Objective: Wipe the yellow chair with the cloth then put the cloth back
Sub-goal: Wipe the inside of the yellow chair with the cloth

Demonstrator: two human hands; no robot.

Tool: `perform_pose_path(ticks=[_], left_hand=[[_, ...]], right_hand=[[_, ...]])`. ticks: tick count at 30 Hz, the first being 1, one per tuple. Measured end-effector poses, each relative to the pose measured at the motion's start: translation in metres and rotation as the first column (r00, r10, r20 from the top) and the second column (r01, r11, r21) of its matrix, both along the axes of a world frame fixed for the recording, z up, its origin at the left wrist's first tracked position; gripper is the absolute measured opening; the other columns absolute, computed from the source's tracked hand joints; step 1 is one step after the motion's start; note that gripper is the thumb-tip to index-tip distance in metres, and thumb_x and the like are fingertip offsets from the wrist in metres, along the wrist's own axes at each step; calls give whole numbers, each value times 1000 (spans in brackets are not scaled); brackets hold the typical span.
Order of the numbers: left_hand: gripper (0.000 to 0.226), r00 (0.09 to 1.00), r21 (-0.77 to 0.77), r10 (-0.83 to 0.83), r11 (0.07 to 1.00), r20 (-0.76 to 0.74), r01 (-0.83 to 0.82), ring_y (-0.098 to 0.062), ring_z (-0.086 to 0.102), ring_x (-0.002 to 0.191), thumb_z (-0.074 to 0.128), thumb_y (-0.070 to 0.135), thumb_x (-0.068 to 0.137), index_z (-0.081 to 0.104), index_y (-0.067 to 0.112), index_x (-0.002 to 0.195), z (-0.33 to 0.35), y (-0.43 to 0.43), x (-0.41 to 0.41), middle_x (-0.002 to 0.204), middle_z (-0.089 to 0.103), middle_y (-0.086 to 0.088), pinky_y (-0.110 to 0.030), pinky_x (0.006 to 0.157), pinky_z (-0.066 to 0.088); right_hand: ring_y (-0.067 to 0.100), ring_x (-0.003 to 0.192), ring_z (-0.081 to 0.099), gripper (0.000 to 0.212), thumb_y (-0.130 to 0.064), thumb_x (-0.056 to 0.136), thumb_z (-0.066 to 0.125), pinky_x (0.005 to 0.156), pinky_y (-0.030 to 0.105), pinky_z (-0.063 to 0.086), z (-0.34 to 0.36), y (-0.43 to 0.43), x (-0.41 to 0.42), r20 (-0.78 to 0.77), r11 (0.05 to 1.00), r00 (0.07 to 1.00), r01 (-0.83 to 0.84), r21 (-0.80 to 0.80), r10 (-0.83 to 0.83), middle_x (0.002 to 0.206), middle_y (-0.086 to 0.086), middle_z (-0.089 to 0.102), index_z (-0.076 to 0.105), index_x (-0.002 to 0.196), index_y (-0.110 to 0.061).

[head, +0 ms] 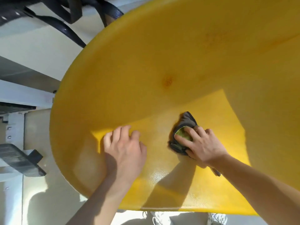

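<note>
**Inspector:** Head view. Where is the chair, and what condition is its surface in?

**Me:** The yellow chair [162,65] fills most of the view, directly below me. I am looking into the curved seat shell. Sunlight falls across the near part of the seat; the far part is in shade. A faint round orange mark [168,81] sits near the middle of the shell.

**Inspector:** Where is the cloth?

**Me:** The cloth [182,132] is on the seat, in the sunlit patch, pressed flat under my right hand [203,143]. It is dark grey, bunched, with a yellow-green patch showing between my fingers [183,140]. One grey corner pokes out beyond my fingertips, and a small end shows behind my wrist.

**Inspector:** How does the right hand stand?

**Me:** Fingers curled down over the cloth, gripping it against the seat.

**Inspector:** And the left hand?

**Me:** My left hand [125,146] rests on the seat, to the left of the cloth and apart from it. Fingers loosely bent, spread, holding nothing; the fingertips touch the plastic at the edge of the sunlit area.

**Inspector:** What are the surroundings?

**Me:** A pale floor [40,184] lies to the left. Dark straps [53,21] lie at upper left. A dark ribbed object [19,159] is at far left; I cannot tell what it is. My patterned shoes [158,216] show below the seat's front edge.
</note>
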State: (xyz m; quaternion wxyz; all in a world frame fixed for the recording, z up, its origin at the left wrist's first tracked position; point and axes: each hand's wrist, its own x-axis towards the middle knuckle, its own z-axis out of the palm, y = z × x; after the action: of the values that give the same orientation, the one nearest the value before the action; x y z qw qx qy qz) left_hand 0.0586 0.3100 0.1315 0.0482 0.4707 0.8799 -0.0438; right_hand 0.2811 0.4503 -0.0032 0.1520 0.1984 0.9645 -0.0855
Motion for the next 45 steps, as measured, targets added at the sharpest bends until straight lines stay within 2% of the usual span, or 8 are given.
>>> perform_pose_path(ticks=[4,9,16,22,28,34,39,45], left_hand=[[19,997,-37,-20,999,-76,17,-29,53,119,61,26,78,69,23,94,29,-20,-27,123,60,-5,-48,95,30],[20,998,2,-58,998,-37,59,-31,47,126,63,25,78,67,22,98,48,-37,-41,134,55,-8,-49,101,31],[18,995,26,-91,996,29,90,-26,54,120,61,25,78,67,26,95,49,-38,-44,130,58,-2,-44,96,30],[17,993,129,-114,986,33,109,-26,58,115,63,20,77,68,25,92,63,-32,-43,127,62,-1,-44,92,30],[21,989,24,-128,991,-72,130,-29,55,119,62,26,78,67,22,99,71,-23,-58,128,60,-5,-52,107,25],[20,988,-27,-126,992,-93,124,-28,53,121,63,27,77,65,25,96,57,-15,-58,130,60,-3,-54,105,24],[19,989,-80,-107,992,-105,99,-27,51,124,58,25,77,64,24,96,38,-10,-55,132,58,-3,-54,107,22],[23,984,-113,-110,989,-139,94,-25,52,121,56,25,75,66,24,96,25,-2,-52,131,58,-2,-52,105,24]], right_hand=[[40,112,44,62,-48,93,57,74,49,52,5,-3,-19,-46,863,862,506,-5,-505,143,14,40,32,149,-38],[43,123,39,56,-41,95,51,95,57,46,17,-4,-138,-61,-23,-41,963,-268,-997,152,15,31,36,147,-25],[43,111,47,53,-37,88,55,95,50,45,32,-43,-198,-450,746,596,540,-389,-666,135,22,46,48,138,-19],[42,113,48,50,-27,94,53,86,41,36,42,-27,-225,-258,131,-5,851,-508,-966,136,20,44,47,142,-15],[45,109,51,47,-21,89,54,97,45,42,91,-6,-255,-723,778,356,487,-397,-592,126,27,51,52,135,-11],[44,109,48,46,-23,91,57,86,48,47,43,72,-163,-601,710,582,703,35,-547,138,22,46,46,135,-28],[42,107,45,62,-12,84,73,77,49,53,8,35,-121,-289,978,950,162,134,-118,134,22,44,39,135,-26],[43,105,48,47,-13,84,60,86,44,45,69,95,-181,-707,807,608,584,90,-361,130,22,50,54,129,-21]])
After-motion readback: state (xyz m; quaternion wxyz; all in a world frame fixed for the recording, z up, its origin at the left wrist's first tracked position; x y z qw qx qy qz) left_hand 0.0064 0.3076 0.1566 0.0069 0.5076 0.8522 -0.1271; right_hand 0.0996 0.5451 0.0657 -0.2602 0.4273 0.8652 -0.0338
